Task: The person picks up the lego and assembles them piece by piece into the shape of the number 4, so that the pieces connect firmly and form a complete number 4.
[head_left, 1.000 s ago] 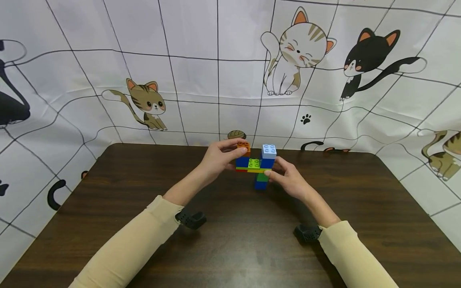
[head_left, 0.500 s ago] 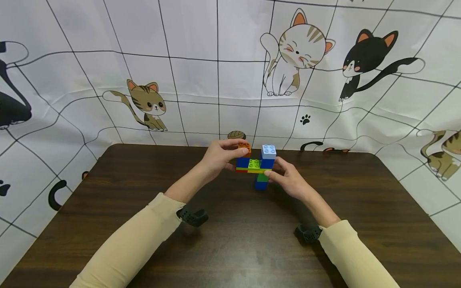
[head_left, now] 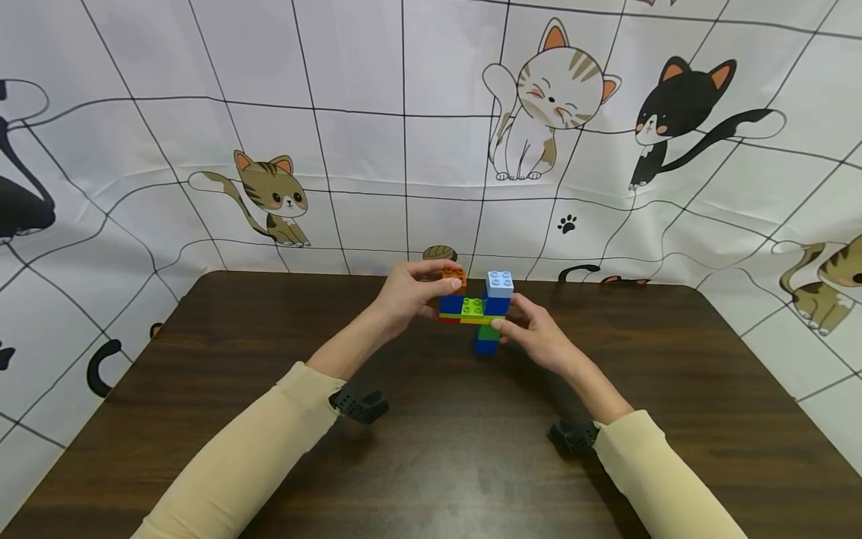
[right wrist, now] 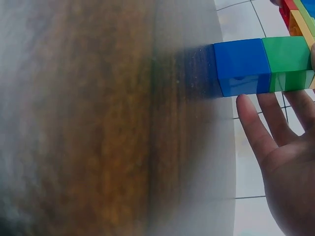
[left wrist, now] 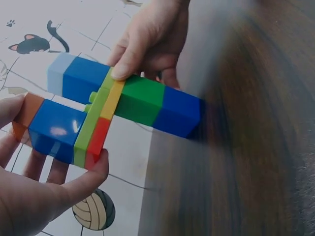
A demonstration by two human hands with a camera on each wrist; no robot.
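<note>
Toy building bricks are joined into one upright model near the far side of the table. Its foot is a blue brick [head_left: 485, 346] on the tabletop, with a green brick [head_left: 488, 332] above. Across that lie thin yellow [left wrist: 112, 98] and red [left wrist: 99, 136] plates under a lime plate [head_left: 473, 307]. Two blue bricks rise from the plate's ends, topped by an orange brick [left wrist: 28, 114] at left and a light blue brick [head_left: 500, 280] at right. My left hand [head_left: 404, 296] grips the orange-topped column and plate end. My right hand [head_left: 539, 337] holds the other side, thumb on the plate edge.
A dark wooden table [head_left: 431, 449] spreads below both arms. Behind it hangs a white curtain [head_left: 364, 135] with grid lines and cartoon cats, close past the model. Black wrist straps [head_left: 361, 405] sit on both wrists.
</note>
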